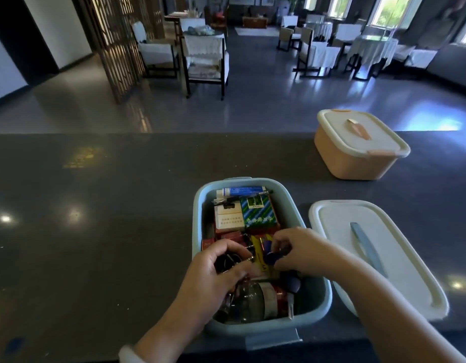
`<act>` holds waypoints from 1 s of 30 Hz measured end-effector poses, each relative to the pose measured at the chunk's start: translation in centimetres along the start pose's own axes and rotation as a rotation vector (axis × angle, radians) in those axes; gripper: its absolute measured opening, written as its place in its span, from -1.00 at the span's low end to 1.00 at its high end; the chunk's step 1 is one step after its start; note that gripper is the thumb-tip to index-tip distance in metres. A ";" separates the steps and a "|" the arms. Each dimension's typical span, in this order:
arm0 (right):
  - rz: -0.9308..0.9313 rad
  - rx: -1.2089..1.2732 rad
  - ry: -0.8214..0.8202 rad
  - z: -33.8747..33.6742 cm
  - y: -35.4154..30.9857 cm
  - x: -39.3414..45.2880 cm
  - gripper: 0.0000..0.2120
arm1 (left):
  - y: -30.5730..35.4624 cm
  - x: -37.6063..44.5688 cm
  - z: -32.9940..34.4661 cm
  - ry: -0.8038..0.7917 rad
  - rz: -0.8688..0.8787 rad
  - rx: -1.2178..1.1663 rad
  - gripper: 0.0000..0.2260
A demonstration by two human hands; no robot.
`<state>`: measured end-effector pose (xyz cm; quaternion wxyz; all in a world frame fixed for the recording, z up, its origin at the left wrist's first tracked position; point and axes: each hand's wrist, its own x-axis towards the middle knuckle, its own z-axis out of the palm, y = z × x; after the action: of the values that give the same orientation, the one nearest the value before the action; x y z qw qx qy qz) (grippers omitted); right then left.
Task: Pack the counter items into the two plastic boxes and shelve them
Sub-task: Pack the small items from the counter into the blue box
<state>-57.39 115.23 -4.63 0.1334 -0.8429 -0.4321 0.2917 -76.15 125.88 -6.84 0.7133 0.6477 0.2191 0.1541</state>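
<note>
From the head view, both hands work inside the open blue box (262,258) on the dark counter (95,218): the left hand (216,271) curls around dark binder clips (230,260), the right hand (300,251) pinches a small blue tag (269,258). The box's white lid (370,255) lies just right; the closed orange box (357,145) sits beyond.

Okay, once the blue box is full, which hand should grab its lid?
Right, probably. The lid lies on the counter just right of the blue box, beside the right hand; the left hand would cross over.
</note>
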 end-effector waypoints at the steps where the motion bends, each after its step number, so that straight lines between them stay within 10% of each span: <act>1: 0.008 0.019 0.007 0.4 0.3 0.2 -0.82 | 0.0 0.1 0.0 0.008 0.020 0.014 -0.81; 24: -0.047 -0.145 -0.083 -0.5 0.7 -1.2 -0.92 | -0.9 0.1 0.4 0.039 -0.047 0.137 -0.87; 30: -0.030 -0.175 -0.043 0.1 0.9 -1.2 -0.69 | -0.8 0.1 0.3 0.025 -0.019 0.187 -0.89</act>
<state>-57.42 113.77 -4.73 0.0542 -0.8383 -0.4712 0.2688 -75.96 125.62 -7.67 0.6482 0.7074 0.2476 0.1344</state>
